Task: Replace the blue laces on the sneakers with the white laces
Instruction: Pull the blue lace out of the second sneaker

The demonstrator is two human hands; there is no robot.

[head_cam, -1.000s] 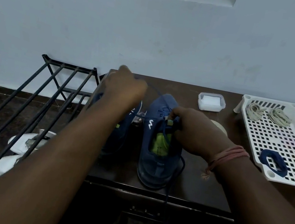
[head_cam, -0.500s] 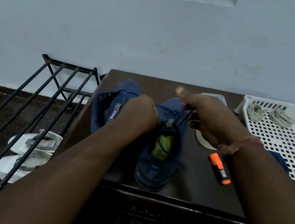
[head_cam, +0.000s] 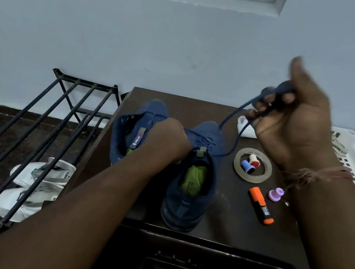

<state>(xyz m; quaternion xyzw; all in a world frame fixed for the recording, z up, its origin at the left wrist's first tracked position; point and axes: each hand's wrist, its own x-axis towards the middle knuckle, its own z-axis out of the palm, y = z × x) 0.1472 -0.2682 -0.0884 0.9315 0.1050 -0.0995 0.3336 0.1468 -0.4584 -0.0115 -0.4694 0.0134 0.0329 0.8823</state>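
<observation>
Blue cord laces (head_cam: 234, 118) are coming out of the right-hand navy knit sneaker (head_cam: 193, 175), which stands on the dark wooden table (head_cam: 238, 228) beside its twin (head_cam: 129, 130), whose upper eyelets look empty, so I judge the unlacing step to be half done. The right hand (head_cam: 292, 121) is raised above the table with its fingers curled round a gathered bunch of lace, while the left hand (head_cam: 168, 140) rests on the shoe's throat (whether it grips anything I cannot tell). Next, the lace must be drawn free of the lower eyelets without snagging.
</observation>
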